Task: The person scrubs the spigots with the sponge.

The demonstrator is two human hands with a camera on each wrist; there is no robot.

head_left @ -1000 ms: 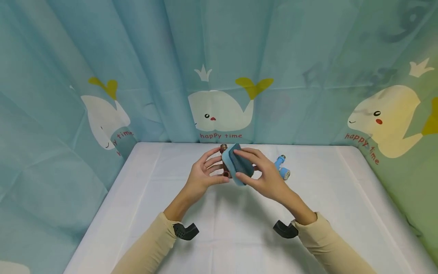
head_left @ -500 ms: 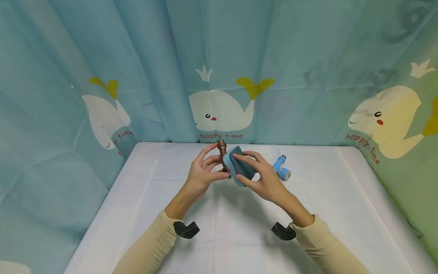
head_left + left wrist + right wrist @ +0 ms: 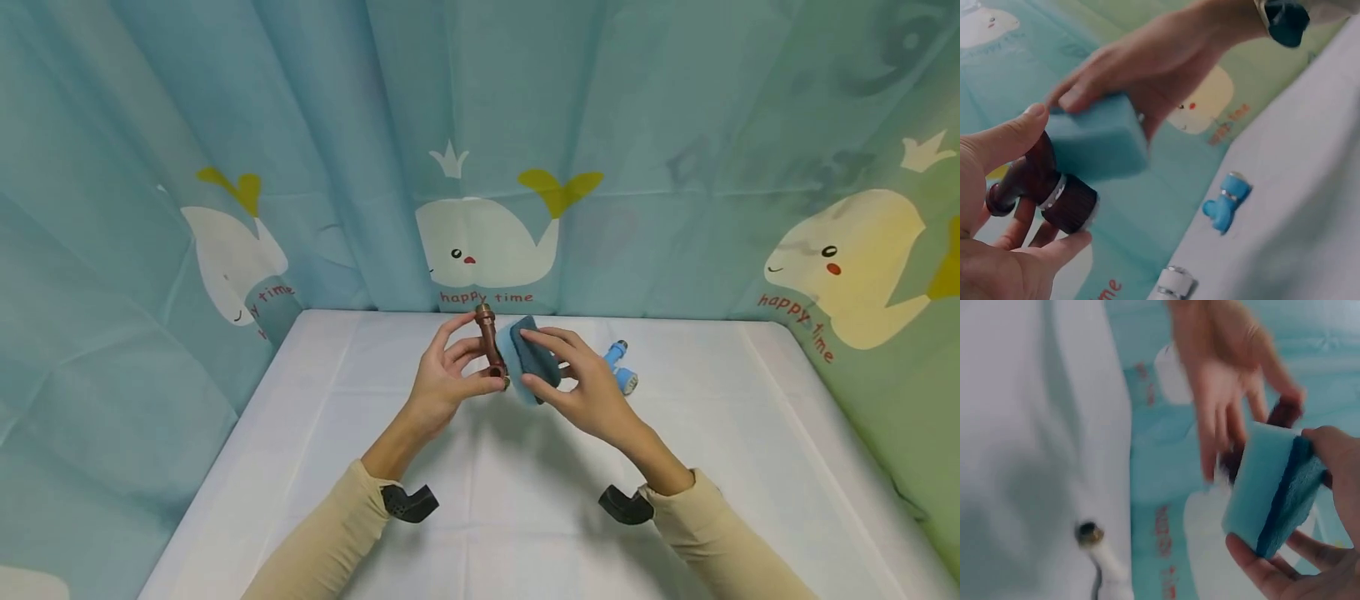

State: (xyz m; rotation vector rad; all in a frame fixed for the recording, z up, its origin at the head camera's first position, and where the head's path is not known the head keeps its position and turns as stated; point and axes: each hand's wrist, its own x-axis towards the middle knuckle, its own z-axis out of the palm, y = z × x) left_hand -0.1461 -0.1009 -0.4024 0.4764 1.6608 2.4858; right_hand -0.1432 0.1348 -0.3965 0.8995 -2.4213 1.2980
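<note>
My left hand (image 3: 442,379) grips a dark reddish-brown valve-like fitting (image 3: 489,337), held tilted above the table, its brass-coloured end upward. In the left wrist view the fitting (image 3: 1040,165) shows a ribbed dark knob between thumb and fingers. A two-layer sponge (image 3: 536,358), light blue with a darker blue face, is pinched by my right hand (image 3: 592,392) just right of the fitting. The right wrist view shows the sponge (image 3: 1272,487) between thumb and fingers, its light side toward the fitting. Whether sponge and fitting touch, I cannot tell.
A blue fitting (image 3: 622,371) lies on the white table (image 3: 420,533), right of the right hand. The left wrist view also shows a white fitting (image 3: 1174,282) near the table's edge. Behind the table hangs a blue-green curtain (image 3: 645,125) printed with whales.
The brown fitting has risen slightly and shows more of its length than a second ago. The sponge has shifted a little right, away from it.
</note>
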